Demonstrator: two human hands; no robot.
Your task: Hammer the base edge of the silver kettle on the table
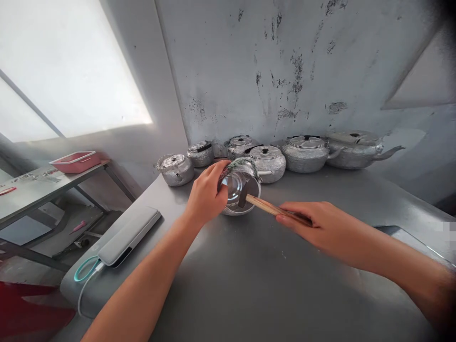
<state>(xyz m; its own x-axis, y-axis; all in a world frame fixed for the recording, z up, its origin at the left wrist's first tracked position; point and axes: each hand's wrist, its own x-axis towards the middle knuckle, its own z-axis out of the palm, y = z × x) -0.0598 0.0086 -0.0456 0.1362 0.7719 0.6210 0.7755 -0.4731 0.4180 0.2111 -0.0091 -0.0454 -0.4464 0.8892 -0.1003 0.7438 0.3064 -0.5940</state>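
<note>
My left hand (208, 192) is closed around the left side of a silvery metal kettle (237, 208), its lid off and its mouth tilted toward me. Green-and-white cord wraps the handle (242, 164) along the kettle's top. In my right hand (308, 221) is a hammer (265, 205), gripped by its wooden handle. The dark hammer head (243, 195) is at the kettle's mouth, by the inner right wall; whether it touches the metal I cannot tell.
Several lidded metal kettles (306, 154) stand along the wall behind. A grey power bank (130, 235) with a cable lies at the table's left edge. Left of it, a side table (71, 185) bears a pink basket (76, 164). A flat dark-edged object (409, 237) lies beyond my right forearm.
</note>
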